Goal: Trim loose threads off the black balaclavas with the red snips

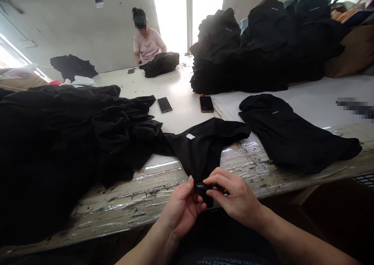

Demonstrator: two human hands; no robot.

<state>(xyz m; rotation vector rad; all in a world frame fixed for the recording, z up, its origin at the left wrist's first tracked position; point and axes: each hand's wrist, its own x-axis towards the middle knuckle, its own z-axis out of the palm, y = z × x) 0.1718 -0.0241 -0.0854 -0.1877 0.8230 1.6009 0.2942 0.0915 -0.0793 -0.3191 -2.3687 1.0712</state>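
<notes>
Bare counter (248,156) opens between our right hand (235,193) and the spread garment (298,134). Ahead of us, two phones (164,105) interrupt the lane between the dark heap (67,136) at left and the towering stack (257,58).

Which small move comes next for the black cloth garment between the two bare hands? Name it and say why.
Probably draw the near end of the black cloth garment slightly tauter with the left hand: that hand holds this end, and the right hand meets it there with a slim dark object, too hidden to identify, so steadier cloth would likely help.
</notes>
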